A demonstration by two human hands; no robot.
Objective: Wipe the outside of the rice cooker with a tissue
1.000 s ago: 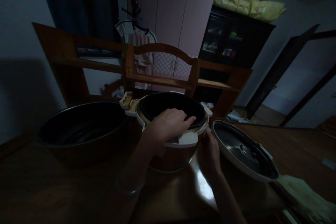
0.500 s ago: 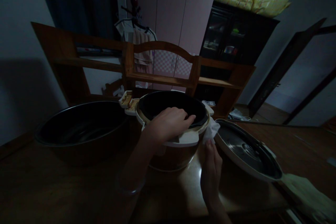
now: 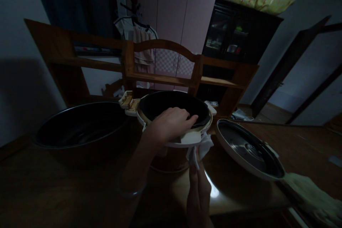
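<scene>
A round rice cooker [image 3: 171,156] with a dark inner pot [image 3: 173,99] and a pale rim stands on the table in front of me. My left hand [image 3: 172,123] lies over its near rim, fingers curled down into the opening and partly hidden. Below the pale front handle [image 3: 191,138], my right hand [image 3: 198,185] presses a crumpled white tissue [image 3: 201,148] against the cooker's outer side. The cooker's round lid [image 3: 248,148] lies to the right, its inner face up.
A large dark basin [image 3: 82,124] stands at the left, close to the cooker. A pale cloth [image 3: 312,194] lies at the right table edge. Behind the cooker rises a wooden shelf frame [image 3: 162,78]. The wooden table [image 3: 80,192] shines near my right hand.
My right hand has moved left with the tissue, from the cooker's right side to beneath its front handle. My left hand has stayed at the rim. The view has shifted slightly.
</scene>
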